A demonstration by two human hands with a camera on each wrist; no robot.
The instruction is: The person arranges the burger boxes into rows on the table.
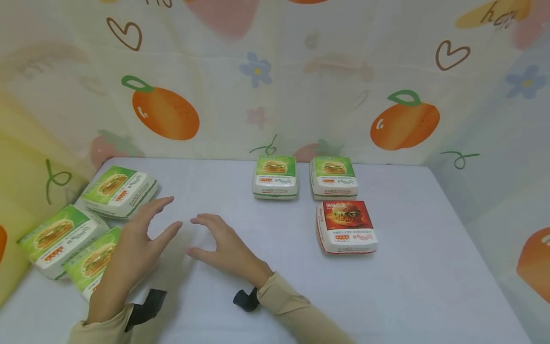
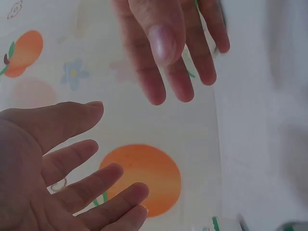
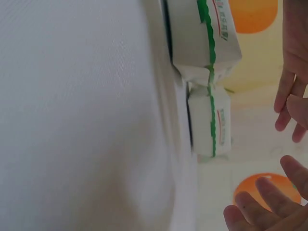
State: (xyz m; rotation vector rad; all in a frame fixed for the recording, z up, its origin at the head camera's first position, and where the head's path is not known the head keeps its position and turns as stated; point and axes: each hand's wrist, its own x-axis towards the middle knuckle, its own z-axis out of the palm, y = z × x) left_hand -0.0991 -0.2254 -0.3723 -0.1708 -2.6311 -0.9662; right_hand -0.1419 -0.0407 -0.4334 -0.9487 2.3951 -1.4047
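My left hand (image 1: 135, 251) hovers at the left, fingers spread and thumb apart, holding nothing. It overlaps the nearest green-topped burger box (image 1: 96, 260) in the head view and hides part of it. To its right, my right hand (image 1: 227, 248) is also empty, its fingers and thumb pointing left toward the other hand. A gap lies between the two sets of fingertips. Beside the left hand are two more green-and-white burger boxes, one farther back (image 1: 120, 191) and one at the outer left (image 1: 62, 239). The left wrist view shows the left palm (image 2: 72, 178) with fingers loosely extended.
Two green burger boxes stand at the back, one near the middle (image 1: 275, 177) and one right of it (image 1: 333, 177). A red-topped burger box (image 1: 346, 227) sits in front of the right one. A fruit-print curtain (image 1: 292, 86) rises behind the white table (image 1: 421, 267).
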